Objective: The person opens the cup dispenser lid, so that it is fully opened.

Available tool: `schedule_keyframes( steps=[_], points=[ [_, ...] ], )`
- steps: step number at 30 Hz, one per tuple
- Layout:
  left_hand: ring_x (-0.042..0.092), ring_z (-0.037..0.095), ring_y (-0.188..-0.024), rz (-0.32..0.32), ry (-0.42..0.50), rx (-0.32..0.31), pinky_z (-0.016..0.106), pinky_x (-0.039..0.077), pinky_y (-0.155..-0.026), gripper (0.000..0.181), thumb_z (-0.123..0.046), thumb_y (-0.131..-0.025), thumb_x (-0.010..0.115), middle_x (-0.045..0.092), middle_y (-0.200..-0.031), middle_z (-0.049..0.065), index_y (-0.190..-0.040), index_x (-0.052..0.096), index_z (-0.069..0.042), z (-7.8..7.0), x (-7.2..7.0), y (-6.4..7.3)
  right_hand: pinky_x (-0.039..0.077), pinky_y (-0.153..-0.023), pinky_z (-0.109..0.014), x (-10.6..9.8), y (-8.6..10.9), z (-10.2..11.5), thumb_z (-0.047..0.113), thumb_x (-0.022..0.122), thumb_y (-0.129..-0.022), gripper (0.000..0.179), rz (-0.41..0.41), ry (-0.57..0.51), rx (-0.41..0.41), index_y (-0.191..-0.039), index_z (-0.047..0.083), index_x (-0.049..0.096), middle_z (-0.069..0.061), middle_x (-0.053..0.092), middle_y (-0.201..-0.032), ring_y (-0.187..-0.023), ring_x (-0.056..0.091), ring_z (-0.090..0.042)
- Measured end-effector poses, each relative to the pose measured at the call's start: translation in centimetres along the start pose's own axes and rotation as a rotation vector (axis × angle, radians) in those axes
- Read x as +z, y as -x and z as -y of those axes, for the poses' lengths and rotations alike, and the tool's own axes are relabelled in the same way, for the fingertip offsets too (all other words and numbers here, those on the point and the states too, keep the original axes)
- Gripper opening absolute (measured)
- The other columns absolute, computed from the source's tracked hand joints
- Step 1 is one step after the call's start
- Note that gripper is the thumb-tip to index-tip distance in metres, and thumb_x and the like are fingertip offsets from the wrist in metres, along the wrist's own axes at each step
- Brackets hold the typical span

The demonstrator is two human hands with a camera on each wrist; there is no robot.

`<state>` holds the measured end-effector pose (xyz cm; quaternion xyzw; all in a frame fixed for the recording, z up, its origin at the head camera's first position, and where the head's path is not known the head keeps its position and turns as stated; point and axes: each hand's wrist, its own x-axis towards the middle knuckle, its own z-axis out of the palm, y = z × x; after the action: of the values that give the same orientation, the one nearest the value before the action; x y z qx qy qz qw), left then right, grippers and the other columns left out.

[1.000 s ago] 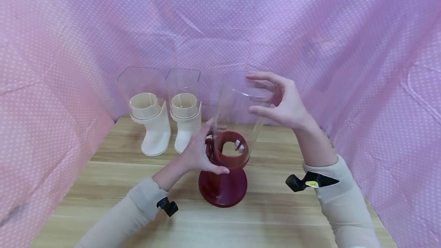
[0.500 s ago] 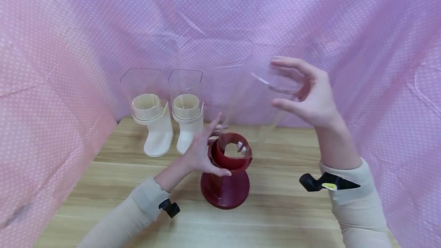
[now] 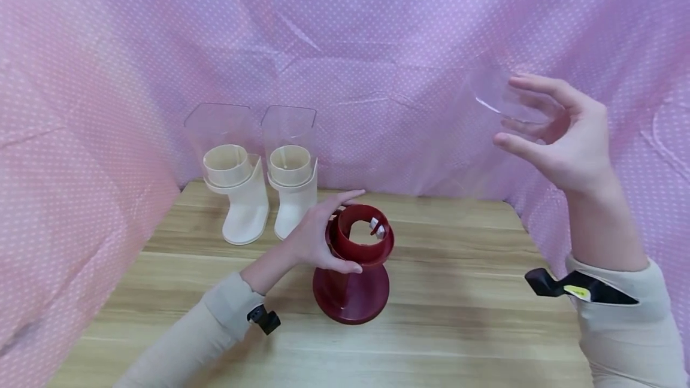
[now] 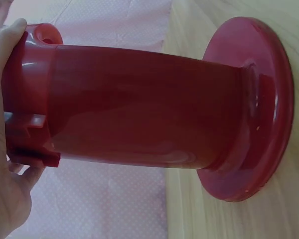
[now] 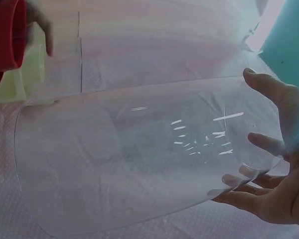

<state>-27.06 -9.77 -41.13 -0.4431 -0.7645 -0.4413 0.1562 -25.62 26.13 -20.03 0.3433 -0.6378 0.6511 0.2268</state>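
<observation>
A dark red plastic stand [image 3: 351,298] with a round foot and a ring-shaped top stands upright on the table. My left hand [image 3: 318,235] grips the ring at its upper end, thumb in front and fingers behind. In the left wrist view the red column [image 4: 139,107] lies sideways across the picture, with the hand [image 4: 7,149] at its top. Raised at the right, my right hand [image 3: 571,130] holds a clear plastic tube [image 5: 139,159] by its upper end, thumb and fingers spread round it. The tube hangs apart from the red stand.
Two cream-white stands, one at the left [image 3: 242,214] and one beside it [image 3: 293,208], stand at the table's back left, each with a clear container on top. Pink dotted cloth [image 3: 345,29] encloses the wooden table [image 3: 458,310] at the back and sides.
My right hand has lifted the clear tube off the red stand's ring and carried it up and to the right. My left hand has stayed on the stand.
</observation>
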Motion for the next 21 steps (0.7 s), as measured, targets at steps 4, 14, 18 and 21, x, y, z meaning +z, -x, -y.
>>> schedule_keyframes(
  steps=[4, 14, 18, 21],
  points=[
    [0.065, 0.015, -0.127, 0.03, -0.006, 0.016, 0.033, 0.059, -0.104, 0.115, -0.046, -0.061, 0.1, 0.068, -0.138, 0.002, -0.156, 0.045, -0.01, 0.0, -0.2, -0.3, 0.064, -0.085, -0.026, -1.6, 1.4, -2.1, -0.043, 0.067, -0.062, 0.075, -0.021, 0.068, 0.053, -0.13, -0.013, 0.067, -0.014, 0.071, -0.133, -0.121, 0.07, -0.02],
    [0.066, 0.023, -0.125, -0.007, -0.045, -0.016, 0.041, 0.059, -0.106, 0.092, -0.034, -0.07, 0.093, 0.067, -0.139, 0.008, -0.15, 0.054, -0.012, -1.6, -0.9, -1.6, 0.054, -0.086, -0.004, -4.2, 5.5, -7.3, 0.003, 0.094, -0.076, 0.073, 0.015, 0.686, 0.298, -0.143, 0.009, 0.065, 0.016, 0.058, -0.141, -0.121, 0.057, 0.008],
    [0.068, 0.022, -0.121, 0.025, -0.085, -0.025, 0.037, 0.061, -0.101, 0.088, -0.036, -0.071, 0.092, 0.069, -0.137, 0.007, -0.147, 0.057, -0.01, -2.6, -1.3, -2.6, 0.054, -0.087, -0.004, -4.6, 6.9, -9.2, 0.013, 0.096, -0.079, 0.073, 0.013, 0.718, 0.373, -0.144, 0.012, 0.065, 0.006, 0.055, -0.147, -0.12, 0.055, 0.01],
    [0.068, 0.017, -0.118, 0.072, -0.138, -0.052, 0.033, 0.062, -0.096, 0.082, -0.04, -0.073, 0.091, 0.07, -0.133, 0.003, -0.144, 0.061, -0.011, -3.2, -1.4, -3.0, 0.054, -0.087, -0.005, -4.6, 7.7, -10.5, 0.016, 0.096, -0.079, 0.071, -0.002, 0.729, 0.393, -0.144, 0.012, 0.066, -0.002, 0.055, -0.149, -0.119, 0.055, 0.008]
  ],
)
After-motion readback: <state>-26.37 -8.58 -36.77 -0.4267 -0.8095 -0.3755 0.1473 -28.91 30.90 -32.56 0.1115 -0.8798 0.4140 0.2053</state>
